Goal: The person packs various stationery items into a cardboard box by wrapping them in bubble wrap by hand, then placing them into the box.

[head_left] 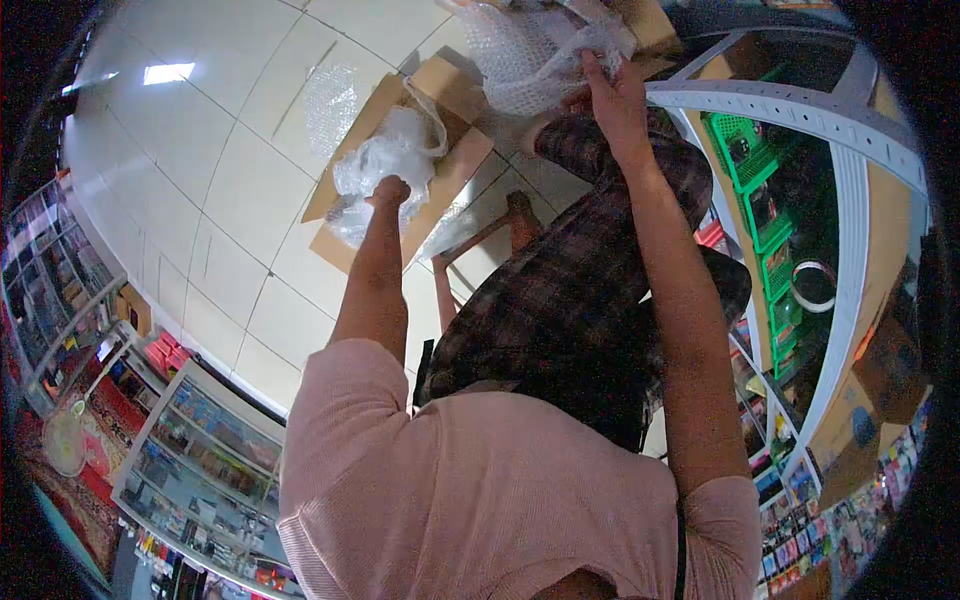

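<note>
My left hand (391, 190) is closed on crumpled clear bubble wrap (385, 160) that fills an open cardboard box (327, 190) on the floor. Its fingertips are partly hidden. With my right hand (615, 95) I grip a large sheet of bubble wrap (530, 60), fingers bent round its edge. That sheet bulges to the left of the hand, in front of a second cardboard box (648, 25). What lies under the wrap in the first box cannot be made out.
Loose bubble wrap (332, 108) lies on the tiled floor (225, 130) beyond the box. Close on my right stands a metal shelf rack (790, 100) with green plastic baskets (765, 225) and a roll of tape (813, 286). A glass display case (205, 455) is at the lower left.
</note>
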